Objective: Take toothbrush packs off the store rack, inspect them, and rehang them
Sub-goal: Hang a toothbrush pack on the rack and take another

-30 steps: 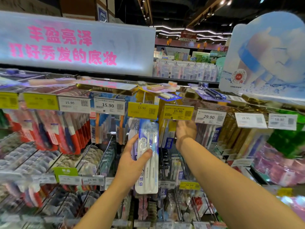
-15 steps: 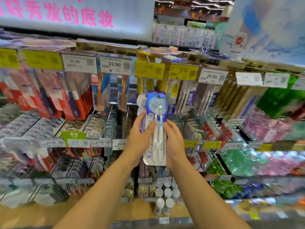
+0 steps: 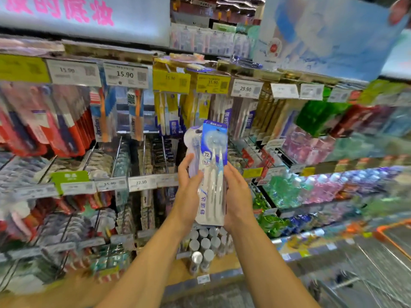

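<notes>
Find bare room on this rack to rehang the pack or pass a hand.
Free: the dark gap around the bare wire pegs, above the 22.50 tag, left of the held toothbrush pack; also the wooden ledge beside the silver cans. Crowded: red packs at left, bottles at right.

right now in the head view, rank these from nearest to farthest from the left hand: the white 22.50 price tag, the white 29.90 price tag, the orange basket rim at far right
1. White 22.50 price tag: on the rail just left of the left hand.
2. White 29.90 price tag: up and to the right, on the top rail.
3. Orange basket rim: far right, lower corner.
</notes>
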